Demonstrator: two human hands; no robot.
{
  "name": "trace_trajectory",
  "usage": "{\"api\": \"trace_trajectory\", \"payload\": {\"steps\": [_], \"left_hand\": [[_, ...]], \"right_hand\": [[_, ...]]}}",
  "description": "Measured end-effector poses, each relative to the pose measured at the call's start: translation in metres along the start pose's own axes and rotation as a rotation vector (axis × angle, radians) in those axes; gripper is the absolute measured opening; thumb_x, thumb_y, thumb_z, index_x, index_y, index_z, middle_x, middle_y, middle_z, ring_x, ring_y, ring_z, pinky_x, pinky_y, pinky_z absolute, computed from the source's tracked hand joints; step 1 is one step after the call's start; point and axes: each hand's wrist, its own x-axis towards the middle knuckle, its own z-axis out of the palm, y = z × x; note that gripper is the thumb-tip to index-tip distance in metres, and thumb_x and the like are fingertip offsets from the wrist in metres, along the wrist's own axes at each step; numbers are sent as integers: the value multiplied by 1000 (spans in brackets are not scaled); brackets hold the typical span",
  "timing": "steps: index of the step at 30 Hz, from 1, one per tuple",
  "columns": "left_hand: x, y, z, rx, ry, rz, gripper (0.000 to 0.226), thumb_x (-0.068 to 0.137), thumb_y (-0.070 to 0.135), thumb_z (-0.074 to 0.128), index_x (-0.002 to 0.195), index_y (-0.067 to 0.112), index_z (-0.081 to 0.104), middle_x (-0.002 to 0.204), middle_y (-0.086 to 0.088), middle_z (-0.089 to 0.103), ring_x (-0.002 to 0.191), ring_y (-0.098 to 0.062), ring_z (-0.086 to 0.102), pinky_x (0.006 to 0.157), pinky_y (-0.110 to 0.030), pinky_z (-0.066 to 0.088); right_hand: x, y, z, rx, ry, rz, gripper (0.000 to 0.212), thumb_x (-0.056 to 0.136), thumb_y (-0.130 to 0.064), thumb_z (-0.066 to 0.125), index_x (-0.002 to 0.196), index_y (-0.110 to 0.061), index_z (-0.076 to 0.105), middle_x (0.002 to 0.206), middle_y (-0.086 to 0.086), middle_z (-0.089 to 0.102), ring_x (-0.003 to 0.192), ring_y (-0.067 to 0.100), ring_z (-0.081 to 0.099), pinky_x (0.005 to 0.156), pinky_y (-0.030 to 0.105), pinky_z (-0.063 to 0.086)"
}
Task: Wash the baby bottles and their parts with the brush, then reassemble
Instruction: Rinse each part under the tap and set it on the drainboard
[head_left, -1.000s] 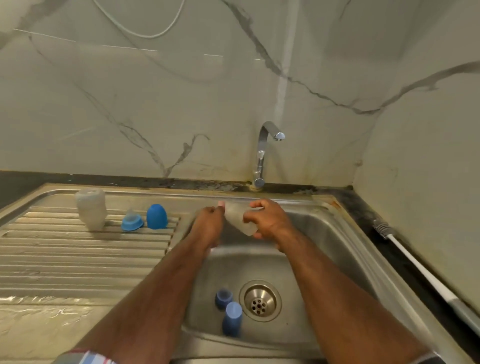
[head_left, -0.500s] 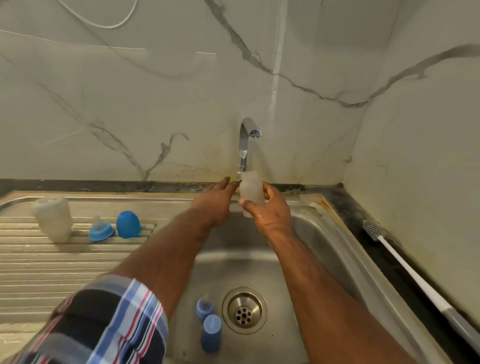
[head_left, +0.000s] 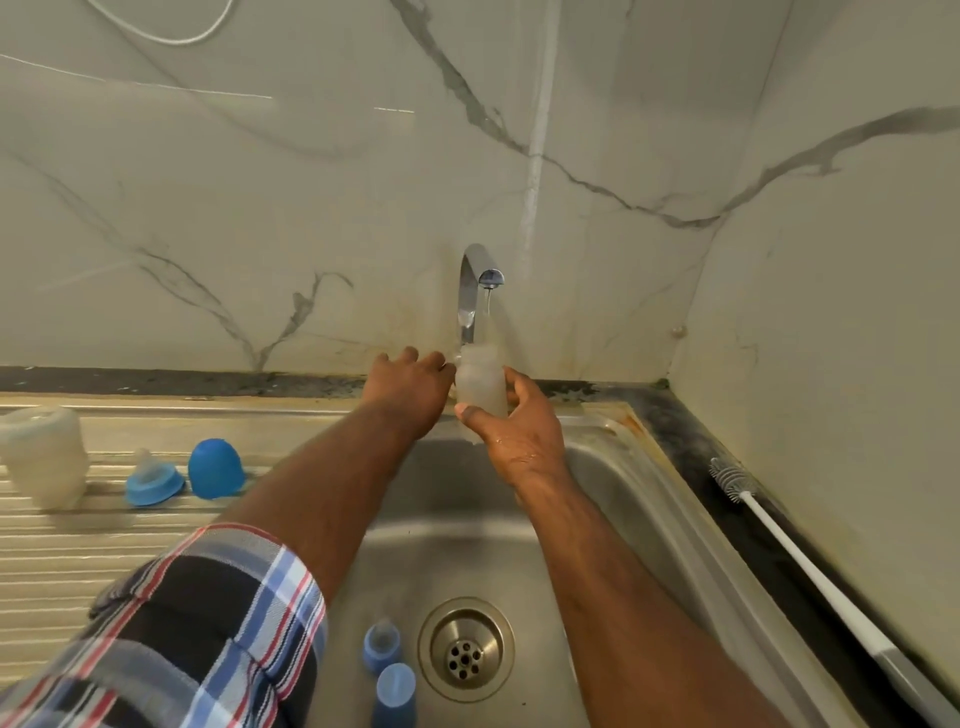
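We see a frosted whitish bottle (head_left: 480, 384), a blue cap (head_left: 215, 468) and a pale blue nipple ring (head_left: 154, 486). The sleeve (head_left: 176, 639) is plaid in black, blue, red and white. The wall (head_left: 311, 182) is cream marble veined grey, the brush (head_left: 810, 566) white.

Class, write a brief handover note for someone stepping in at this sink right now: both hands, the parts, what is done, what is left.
Right hand grips a bottle upright under the running tap.
Left hand reaches to the tap's base, beside the bottle.
Second bottle, teat ring and blue cap sit on the drainer.
Two blue parts lie in the basin.
Brush lies on the right counter, unused.
Left: brushing, reassembly.
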Motion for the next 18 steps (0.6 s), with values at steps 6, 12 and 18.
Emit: {"api": "trace_trajectory", "payload": {"steps": [6,12,18], "left_hand": [[-24,0,15,-762,-15,-320,54,95,7,48,148,20,49,146,-10,56,131,-34,54,108,-41,45],[-59,30,11,-1712,79,-665,19,107,35,49,110,24,64,109,-6,68,102,-27,62,88,-43,50],[-85,53,17,-2021,74,-776,28,106,38,52,132,28,58,119,6,61,112,-18,56,97,-42,48]], "right_hand": [[-3,4,4,-41,-16,31,69,80,-35,82,140,-25,50,128,-4,61,105,14,56,95,33,51],[-8,3,3,-90,2,39,66,81,-34,81,138,-24,48,120,-5,62,97,14,57,76,24,44],[-6,7,-2,-115,23,77,65,81,-33,81,137,-23,49,125,-1,63,97,16,57,69,22,47]]}}
